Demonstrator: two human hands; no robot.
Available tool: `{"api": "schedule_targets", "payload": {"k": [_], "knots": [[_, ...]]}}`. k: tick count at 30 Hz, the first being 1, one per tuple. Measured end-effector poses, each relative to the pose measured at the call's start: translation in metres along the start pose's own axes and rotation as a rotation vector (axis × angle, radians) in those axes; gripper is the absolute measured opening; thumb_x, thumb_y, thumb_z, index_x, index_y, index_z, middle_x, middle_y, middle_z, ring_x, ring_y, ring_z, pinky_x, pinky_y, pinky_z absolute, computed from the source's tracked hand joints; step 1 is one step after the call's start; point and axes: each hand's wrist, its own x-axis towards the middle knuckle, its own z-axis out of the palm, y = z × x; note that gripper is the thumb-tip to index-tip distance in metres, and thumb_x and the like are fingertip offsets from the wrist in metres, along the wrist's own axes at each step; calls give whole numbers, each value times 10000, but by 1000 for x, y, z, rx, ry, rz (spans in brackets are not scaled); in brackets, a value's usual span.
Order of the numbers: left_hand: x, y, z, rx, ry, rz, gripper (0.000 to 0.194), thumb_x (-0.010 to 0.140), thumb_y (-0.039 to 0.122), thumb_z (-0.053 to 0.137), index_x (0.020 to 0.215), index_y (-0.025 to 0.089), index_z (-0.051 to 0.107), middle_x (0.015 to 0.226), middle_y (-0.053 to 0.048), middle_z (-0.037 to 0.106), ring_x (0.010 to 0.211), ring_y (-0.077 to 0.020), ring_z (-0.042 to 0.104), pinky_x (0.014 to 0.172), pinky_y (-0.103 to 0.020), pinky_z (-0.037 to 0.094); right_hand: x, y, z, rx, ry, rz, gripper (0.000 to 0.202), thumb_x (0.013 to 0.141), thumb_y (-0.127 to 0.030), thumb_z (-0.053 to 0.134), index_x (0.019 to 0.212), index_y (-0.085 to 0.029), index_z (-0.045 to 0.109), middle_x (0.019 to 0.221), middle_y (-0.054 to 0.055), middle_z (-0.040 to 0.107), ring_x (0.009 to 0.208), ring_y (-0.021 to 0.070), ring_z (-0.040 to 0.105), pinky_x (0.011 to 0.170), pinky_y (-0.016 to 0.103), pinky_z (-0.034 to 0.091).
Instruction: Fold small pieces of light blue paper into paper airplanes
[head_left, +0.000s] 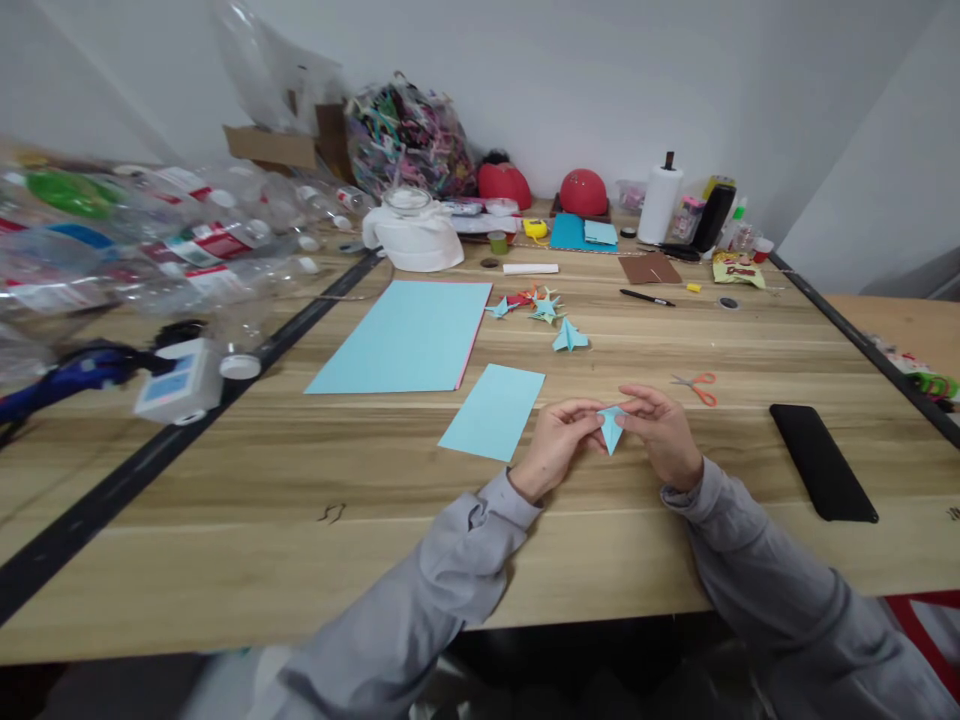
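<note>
Between my hands is a small piece of folded light-blue paper (612, 432), its pointed end turned towards me. My left hand (561, 440) pinches its left edge, thumb on top. On the right edge, my right hand (660, 430) grips it with thumb and fingers. Left of my left hand lies a light-blue sheet (495, 410). Beyond it is a larger stack of light-blue paper (405, 338) with a pink edge showing. A folded blue paper plane (571, 337) rests past my hands, near several small folded paper shapes (545, 306). Orange-handled scissors (703, 388) lie to the right.
A black phone-like slab (821, 462) lies at the right. Farther back are a black pen (646, 298), brown paper (649, 268) and a white roll (661, 204). Many plastic bottles (202, 240) crowd the left, beside a white box (180, 382).
</note>
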Motion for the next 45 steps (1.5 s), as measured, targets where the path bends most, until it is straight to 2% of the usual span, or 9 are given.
{"api": "schedule_targets", "payload": {"k": [7, 16, 22, 26, 30, 37, 42, 45], "knots": [[2, 0, 0, -84, 21, -50, 395, 452, 269, 916, 744, 118, 697, 550, -4, 661, 465, -115, 595, 427, -225, 513, -2, -3, 2, 57, 0, 43, 522, 505, -237, 899, 998, -235, 728, 846, 16, 782, 715, 167, 685, 669, 302, 537], [0, -1, 2, -8, -14, -37, 384, 503, 319, 914, 758, 108, 718, 643, -17, 690, 509, -111, 610, 465, -243, 550, 1, 0, -2, -13, -21, 29, 554, 544, -256, 886, 1070, -234, 712, 856, 11, 780, 745, 168, 682, 697, 308, 519], [1, -5, 4, -14, 36, 17, 351, 459, 266, 923, 708, 117, 725, 667, -21, 702, 532, -114, 604, 482, -251, 535, 0, 3, 1, -16, -19, 17, 539, 551, -245, 869, 1064, -232, 704, 820, 3, 778, 754, 181, 695, 751, 340, 539], [3, -4, 3, -54, 56, 8, 334, 434, 261, 924, 652, 127, 710, 658, -17, 700, 489, -98, 570, 482, -264, 529, -3, 0, 5, -7, 0, 3, 531, 568, -233, 845, 1074, -233, 686, 799, 4, 776, 684, 167, 673, 678, 315, 531], [4, -2, 1, -76, 72, 2, 359, 406, 249, 932, 642, 126, 691, 623, -3, 679, 473, -99, 565, 467, -265, 522, -3, -2, 4, -38, 7, -41, 554, 575, -247, 859, 1088, -239, 650, 916, 20, 771, 689, 147, 663, 638, 291, 515], [4, -3, 1, -38, 15, -31, 376, 485, 268, 911, 764, 110, 715, 639, -19, 689, 512, -116, 610, 476, -245, 533, 1, 2, -2, -62, 52, -37, 485, 567, -274, 865, 997, -217, 650, 808, -8, 722, 646, 128, 621, 617, 276, 481], [3, -5, 1, 7, 23, -19, 353, 496, 299, 907, 704, 110, 693, 626, -15, 679, 501, -106, 603, 470, -233, 531, -1, 1, 3, 21, 43, 53, 533, 517, -243, 888, 994, -225, 651, 856, -2, 741, 683, 142, 651, 625, 276, 498], [2, -7, 1, 3, 17, -14, 376, 491, 287, 909, 739, 114, 687, 662, -14, 685, 525, -113, 616, 475, -240, 539, -3, 2, 4, 45, 16, 105, 552, 521, -259, 892, 1019, -229, 657, 865, 6, 756, 678, 158, 664, 624, 290, 509]]}}
